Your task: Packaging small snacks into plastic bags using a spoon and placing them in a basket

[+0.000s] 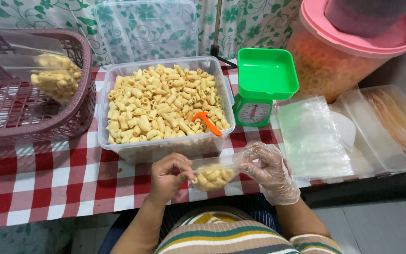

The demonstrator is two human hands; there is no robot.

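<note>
Obs. Your left hand (167,175) is bare and your right hand (269,170) wears a thin clear glove; both are pinched shut on the top edge of one small clear bag (214,175), left at its left corner, right at its right. The bag hangs between them just in front of the table edge, below the big clear tub (165,146).

Handling, judged: the bag is light, part-filled with pale yellow tube-shaped snacks. The film is soft and slick, with no stiffness of its own, so it sags wherever you let go. Contents look brittle (a squeeze on the belly would likely crush them). Hold by the empty film above the fill line, as you do now; the gloved side may slip more readily on plastic.

Surroundings, by place:
- Tub: rectangular, heaped with the same snacks, an orange scoop (207,123) lying at its right.
- Green kitchen scale (261,87), square pan, round dial face, just right of the tub.
- Stack of flat clear bags (312,139), right of the scale.
- Mauve basket (78,101), left, holding one filled bag (56,77).
- Round clear tub with pink lid (334,56), far right, behind.
- Red-and-white checked cloth (48,183) under all.
</note>
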